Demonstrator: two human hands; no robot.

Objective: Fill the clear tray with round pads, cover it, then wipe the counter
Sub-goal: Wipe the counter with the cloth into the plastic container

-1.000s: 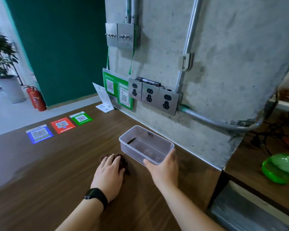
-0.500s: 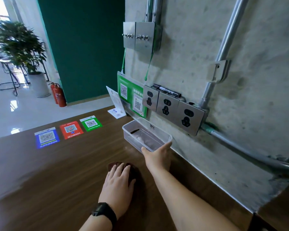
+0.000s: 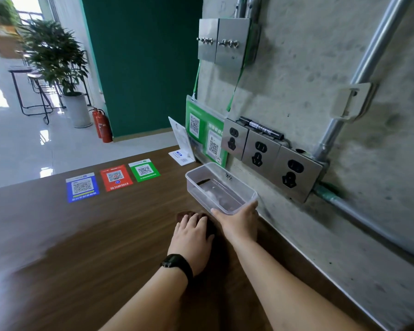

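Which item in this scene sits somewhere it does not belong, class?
A black marker pen lies along the top edge of the wall sockets, an odd resting place rather than on the wooden counter. Below it, the clear tray has no lid, and the right hand holds its near end.

Stood against a rough concrete wall carrying steel switch boxes, three sockets and a conduit pipe. Faced a dark green wall, glossy pale floor, potted plant, two red extinguishers.
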